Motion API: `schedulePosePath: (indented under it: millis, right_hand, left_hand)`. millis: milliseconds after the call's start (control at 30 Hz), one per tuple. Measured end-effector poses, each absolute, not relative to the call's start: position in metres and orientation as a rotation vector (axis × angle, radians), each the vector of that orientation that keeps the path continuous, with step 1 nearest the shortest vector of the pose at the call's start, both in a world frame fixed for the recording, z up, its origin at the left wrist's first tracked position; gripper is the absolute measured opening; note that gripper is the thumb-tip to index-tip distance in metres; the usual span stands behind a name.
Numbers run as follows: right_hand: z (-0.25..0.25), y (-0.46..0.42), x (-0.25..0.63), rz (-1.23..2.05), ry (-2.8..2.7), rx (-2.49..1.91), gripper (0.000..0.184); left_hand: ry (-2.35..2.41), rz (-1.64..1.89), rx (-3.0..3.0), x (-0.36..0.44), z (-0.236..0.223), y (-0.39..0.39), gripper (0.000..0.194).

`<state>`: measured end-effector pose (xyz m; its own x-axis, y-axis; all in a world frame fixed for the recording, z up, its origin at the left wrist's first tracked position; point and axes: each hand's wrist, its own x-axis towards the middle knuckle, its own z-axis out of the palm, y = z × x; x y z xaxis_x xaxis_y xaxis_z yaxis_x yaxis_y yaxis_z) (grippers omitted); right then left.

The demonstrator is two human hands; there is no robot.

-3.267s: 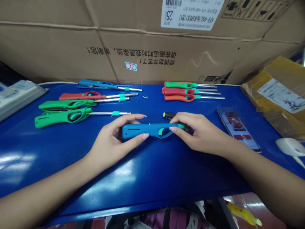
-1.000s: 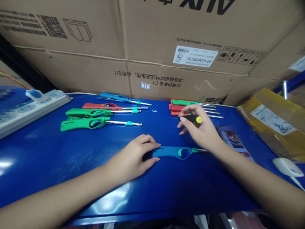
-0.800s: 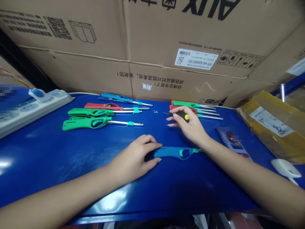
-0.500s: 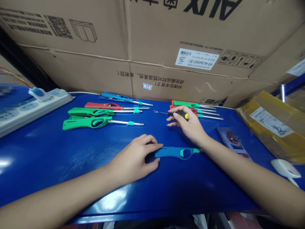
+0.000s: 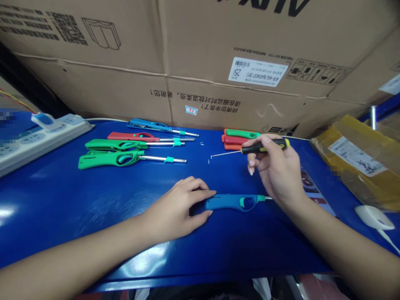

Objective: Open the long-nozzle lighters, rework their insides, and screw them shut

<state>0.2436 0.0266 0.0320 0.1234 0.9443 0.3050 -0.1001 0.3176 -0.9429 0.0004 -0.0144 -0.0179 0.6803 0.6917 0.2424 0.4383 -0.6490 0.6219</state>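
My left hand (image 5: 184, 206) grips the handle end of a blue long-necked lighter (image 5: 226, 202) between thumb and fingers; the lighter lies flat on the blue table. In my right hand (image 5: 275, 162) is a screwdriver (image 5: 265, 146) with a black and yellow handle, its thin shaft pointing left. A tiny screw (image 5: 211, 156) appears to sit at the screwdriver's tip. Beyond it, a few small screws (image 5: 201, 143) lie on the tabletop. My right wrist hides the far end of the blue lighter's metal neck.
Several lighters (image 5: 111, 160) lie in a row at the back left, more lighters (image 5: 242, 133) at the back right. A power strip (image 5: 43, 135) stands left. Cardboard (image 5: 193, 50) walls the rear. At right are a taped parcel (image 5: 353, 154), a printed card (image 5: 315, 187) and a white device (image 5: 373, 217).
My right hand has drawn back toward me and to the right with the screwdriver, and its tip has left the small screws at the back. My left hand stays on the blue lighter.
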Motion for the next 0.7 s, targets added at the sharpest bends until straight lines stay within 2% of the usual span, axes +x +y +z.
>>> schedulePosePath:
  millis: [400, 467, 600, 633, 700]
  right_hand:
    - [0.009, 0.025, 0.248, 1.053, -1.035, -0.919, 0.020]
    - [0.010, 0.025, 0.250, 1.051, -1.029, -0.917, 0.019]
    - [0.014, 0.023, 0.253, 1.012, -1.026, -0.907, 0.016]
    - [0.015, 0.022, 0.253, 1.001, -1.028, -0.901, 0.016]
    - [0.017, 0.021, 0.254, 0.986, -1.027, -0.884, 0.015]
  left_hand:
    - [0.876, 0.674, 2.371, 0.002, -0.016, -0.008, 0.039]
    - [0.917, 0.659, 2.383, 0.000, -0.018, -0.006, 0.046]
    - [1.037, 0.598, 2.427, -0.003, -0.018, -0.003, 0.076]
    - [1.054, 0.601, 2.435, -0.004, -0.017, -0.002, 0.078]
    - [1.061, 0.635, 2.446, -0.004, -0.014, 0.000, 0.069]
